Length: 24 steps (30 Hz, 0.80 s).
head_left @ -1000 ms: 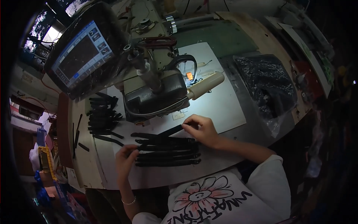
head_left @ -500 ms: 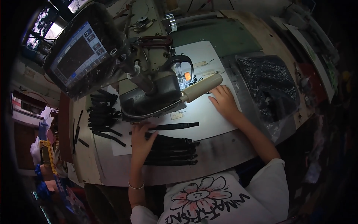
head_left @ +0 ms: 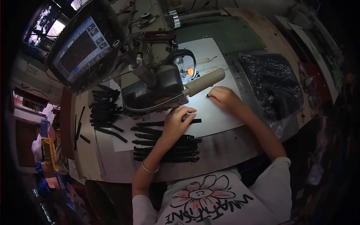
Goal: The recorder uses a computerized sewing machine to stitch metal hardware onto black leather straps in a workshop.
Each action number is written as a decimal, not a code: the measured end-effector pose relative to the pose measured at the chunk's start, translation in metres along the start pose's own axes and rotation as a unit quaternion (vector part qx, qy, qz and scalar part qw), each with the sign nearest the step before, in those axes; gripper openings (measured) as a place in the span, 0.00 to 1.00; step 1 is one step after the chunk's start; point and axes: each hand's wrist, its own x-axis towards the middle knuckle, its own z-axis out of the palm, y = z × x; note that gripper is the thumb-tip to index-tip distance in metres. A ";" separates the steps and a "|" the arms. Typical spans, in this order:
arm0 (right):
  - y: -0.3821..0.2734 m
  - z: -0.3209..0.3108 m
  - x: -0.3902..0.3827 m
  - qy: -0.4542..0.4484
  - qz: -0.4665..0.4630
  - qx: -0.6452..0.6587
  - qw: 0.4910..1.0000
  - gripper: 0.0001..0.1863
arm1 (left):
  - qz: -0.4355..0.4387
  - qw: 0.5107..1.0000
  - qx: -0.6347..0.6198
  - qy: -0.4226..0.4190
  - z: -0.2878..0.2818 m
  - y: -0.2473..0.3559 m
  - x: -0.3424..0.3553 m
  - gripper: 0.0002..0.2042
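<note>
The left hand [head_left: 176, 122] lay flat on a black strap [head_left: 168, 123] running left to right; the right hand [head_left: 221, 98] pinched something tiny beside the sewing machine [head_left: 157, 86].

1. Sewing workshop: grey-beige industrial sewing machine [head_left: 157, 80] with lit needle area on a worn wooden tabletop [head_left: 90, 157].
2. Dark control panel screen [head_left: 80, 50] mounted beside it.
3. Stacks of cut black fabric straps [head_left: 103, 112], clear bag of black parts [head_left: 273, 82].
</note>
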 end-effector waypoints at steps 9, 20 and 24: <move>-0.048 -0.015 0.005 -0.112 0.011 0.164 0.980 0.07 | -0.051 0.993 -0.107 -0.009 0.006 -0.002 0.004 0.07; -0.052 0.028 -0.010 -0.055 0.279 0.496 0.820 0.06 | -0.160 0.930 -0.330 -0.032 0.000 -0.020 -0.007 0.07; -0.044 0.016 -0.015 -0.031 0.285 0.528 0.799 0.05 | 0.043 0.999 0.000 0.015 0.006 -0.012 -0.001 0.08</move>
